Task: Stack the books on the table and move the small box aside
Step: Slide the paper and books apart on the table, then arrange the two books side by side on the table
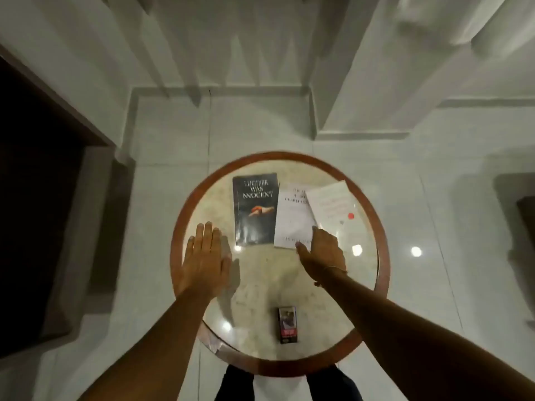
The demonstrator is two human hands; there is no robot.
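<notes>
Three books lie on the far half of a round marble table (pixel 260 279) with a brown wooden rim. A dark book (pixel 254 209) with white title lettering is on the left. A white book (pixel 292 218) lies in the middle. A second white book (pixel 335 209) with a red dot overlaps its right edge. My right hand (pixel 321 253) rests at the near corner where the two white books meet, fingers on them; no grip is visible. My left hand (pixel 204 256) lies flat and open on the table, left of the dark book. A small dark box (pixel 287 324) stands near the table's front edge.
The table stands on a glossy white tiled floor (pixel 434 198) with light reflections. White curtains (pixel 231 39) hang at the back. A dark doorway (pixel 37 183) is on the left. My legs (pixel 289 386) show below the front rim.
</notes>
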